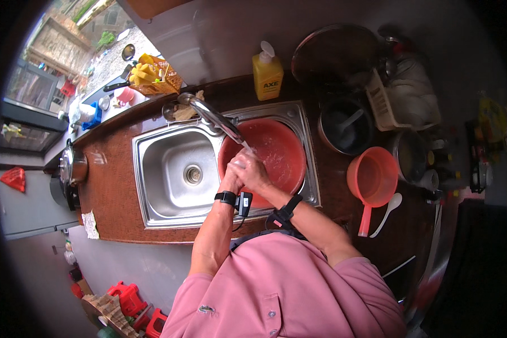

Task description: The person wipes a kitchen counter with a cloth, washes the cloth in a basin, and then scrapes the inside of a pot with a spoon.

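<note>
Water runs from the chrome faucet (219,118) onto my hands, which are pressed together over the left part of a red plastic basin (283,156). My left hand (233,177) and my right hand (253,169) overlap, and their fingers hide one another, so I cannot tell whether anything is between them. The basin holds some water and sits in the right bowl of a stainless steel double sink (173,169). Both wrists wear black straps with small devices. A yellow pump bottle of dish soap (268,78) stands behind the basin.
Right of the sink are a dark pot (346,126), a red plastic dipper (372,177), a white spoon (386,214) and a dish rack (382,103). A yellow basket (164,80) with sponges stands at the back left. A metal pot (74,164) is at the far left.
</note>
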